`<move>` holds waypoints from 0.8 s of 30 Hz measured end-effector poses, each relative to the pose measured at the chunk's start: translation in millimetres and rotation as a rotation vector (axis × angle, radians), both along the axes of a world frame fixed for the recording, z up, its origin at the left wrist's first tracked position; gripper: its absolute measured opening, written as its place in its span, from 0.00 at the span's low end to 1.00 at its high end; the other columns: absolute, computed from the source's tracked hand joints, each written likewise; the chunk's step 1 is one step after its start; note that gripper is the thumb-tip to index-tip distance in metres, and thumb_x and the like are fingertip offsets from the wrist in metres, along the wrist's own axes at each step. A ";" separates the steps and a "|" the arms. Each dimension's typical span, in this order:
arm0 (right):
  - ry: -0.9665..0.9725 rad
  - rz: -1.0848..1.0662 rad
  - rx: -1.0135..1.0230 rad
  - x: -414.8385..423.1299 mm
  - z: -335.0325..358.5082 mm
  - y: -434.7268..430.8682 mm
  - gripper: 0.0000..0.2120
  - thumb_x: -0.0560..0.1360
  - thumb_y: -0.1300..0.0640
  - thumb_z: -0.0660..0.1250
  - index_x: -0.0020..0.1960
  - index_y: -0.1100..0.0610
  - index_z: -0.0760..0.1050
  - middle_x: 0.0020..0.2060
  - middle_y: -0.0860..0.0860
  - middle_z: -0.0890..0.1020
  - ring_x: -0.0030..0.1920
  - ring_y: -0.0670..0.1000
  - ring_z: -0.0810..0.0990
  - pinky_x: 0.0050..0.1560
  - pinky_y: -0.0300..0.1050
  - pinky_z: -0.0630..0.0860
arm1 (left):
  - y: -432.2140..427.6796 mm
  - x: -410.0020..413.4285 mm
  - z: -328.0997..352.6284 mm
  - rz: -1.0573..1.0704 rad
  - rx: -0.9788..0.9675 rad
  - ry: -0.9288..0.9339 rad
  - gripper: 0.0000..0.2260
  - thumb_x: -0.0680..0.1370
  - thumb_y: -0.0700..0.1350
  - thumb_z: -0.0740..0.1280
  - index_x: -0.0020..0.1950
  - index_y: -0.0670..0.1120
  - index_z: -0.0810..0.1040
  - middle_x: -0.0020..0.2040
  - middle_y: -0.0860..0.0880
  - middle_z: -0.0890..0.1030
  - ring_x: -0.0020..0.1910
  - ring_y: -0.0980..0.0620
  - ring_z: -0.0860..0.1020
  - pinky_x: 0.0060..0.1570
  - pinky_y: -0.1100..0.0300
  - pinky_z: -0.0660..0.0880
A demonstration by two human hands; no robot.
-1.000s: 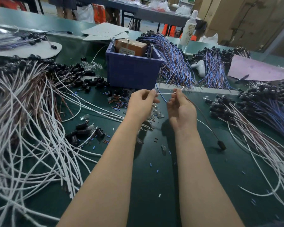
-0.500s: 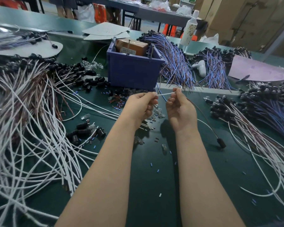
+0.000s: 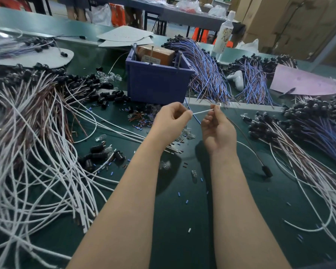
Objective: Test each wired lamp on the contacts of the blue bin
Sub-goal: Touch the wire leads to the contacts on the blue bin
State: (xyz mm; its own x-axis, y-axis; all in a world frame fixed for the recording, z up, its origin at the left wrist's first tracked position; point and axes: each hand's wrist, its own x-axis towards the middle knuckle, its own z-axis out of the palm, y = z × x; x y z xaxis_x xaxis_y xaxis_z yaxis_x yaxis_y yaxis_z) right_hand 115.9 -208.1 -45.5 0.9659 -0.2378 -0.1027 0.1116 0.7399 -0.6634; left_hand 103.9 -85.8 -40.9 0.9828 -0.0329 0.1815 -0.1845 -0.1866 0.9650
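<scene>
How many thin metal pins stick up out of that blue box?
2: the middle pin stands in front of the brown block; the corner pin stands at the right side of the blue box. More may hide inside.

I see left hand (image 3: pixel 170 121) and right hand (image 3: pixel 217 127) pinching 1 thin white wire (image 3: pixel 202 111) | square blue plastic bin (image 3: pixel 157 84) just beyond

Blue bin (image 3: pixel 157 84), white wire (image 3: pixel 202 111), dark green table (image 3: pixel 182 220)
</scene>
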 end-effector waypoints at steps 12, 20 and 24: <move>0.048 -0.098 0.187 -0.7 5.9 0.0 0.07 0.78 0.63 0.63 0.42 0.62 0.76 0.26 0.50 0.80 0.24 0.42 0.77 0.26 0.32 0.74 | 1.1 9.0 -2.9 0.453 -0.444 0.072 0.07 0.81 0.44 0.61 0.44 0.44 0.73 0.34 0.51 0.72 0.32 0.55 0.69 0.39 0.57 0.69; 0.048 0.197 0.357 -5.2 10.9 7.2 0.11 0.79 0.61 0.60 0.41 0.64 0.75 0.27 0.53 0.78 0.24 0.45 0.77 0.26 0.32 0.75 | -17.3 0.1 -1.5 0.044 -0.297 0.041 0.08 0.80 0.42 0.64 0.55 0.42 0.80 0.41 0.54 0.79 0.36 0.64 0.75 0.39 0.70 0.72; 0.027 0.153 0.217 -3.7 7.2 12.7 0.09 0.79 0.63 0.61 0.41 0.62 0.76 0.30 0.53 0.81 0.33 0.47 0.79 0.47 0.38 0.77 | -27.1 -6.0 -0.8 -0.118 -0.304 0.009 0.08 0.80 0.41 0.62 0.56 0.42 0.79 0.49 0.48 0.81 0.43 0.63 0.78 0.45 0.73 0.74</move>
State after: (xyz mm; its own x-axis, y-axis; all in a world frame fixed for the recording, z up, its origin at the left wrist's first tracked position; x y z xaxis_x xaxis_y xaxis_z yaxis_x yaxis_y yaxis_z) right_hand 112.2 -195.5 -38.3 0.9851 -0.0588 -0.1616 -0.0281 0.8722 -0.4883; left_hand 97.9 -112.8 -41.7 0.9772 -0.0920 0.1913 -0.1784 0.1323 0.9750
